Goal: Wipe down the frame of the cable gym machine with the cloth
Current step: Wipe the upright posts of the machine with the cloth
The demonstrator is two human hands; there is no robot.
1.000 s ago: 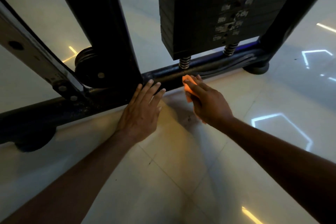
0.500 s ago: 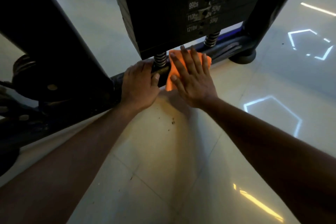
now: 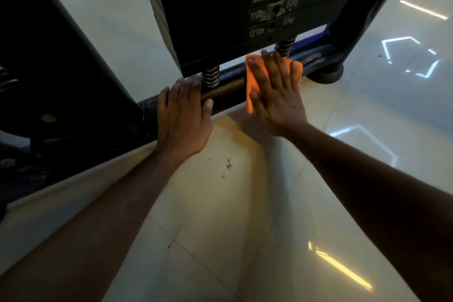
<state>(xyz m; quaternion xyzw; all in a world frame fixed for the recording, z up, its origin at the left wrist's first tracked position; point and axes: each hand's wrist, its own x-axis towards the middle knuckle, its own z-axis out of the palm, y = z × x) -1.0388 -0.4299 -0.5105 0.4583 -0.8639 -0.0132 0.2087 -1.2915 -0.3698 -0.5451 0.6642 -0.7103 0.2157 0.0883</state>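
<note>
Right hand [image 3: 277, 95] flat, fingers spread, pressing the orange cloth [image 3: 252, 81] against the low horizontal bar [image 3: 228, 89] of the frame, just under the weight stack [image 3: 220, 7] and beside the right-hand spring [image 3: 284, 44]. Left hand [image 3: 182, 117] also flat and holding nothing, fingers laid over the same bar next to the left-hand spring [image 3: 210, 76], apparently bracing. Cloth trapped between palm and bar, draped over the top and down the near side, its edges showing past the fingers on both sides. Probably thin, soft and light, easily bunched, so best kept spread under an open palm rather than pinched at a corner. Bar rigid, with a textured dark finish, likely to drag on the fabric. Glossy tiled floor [image 3: 220, 228] below, with a few dark specks near the left wrist.
</note>
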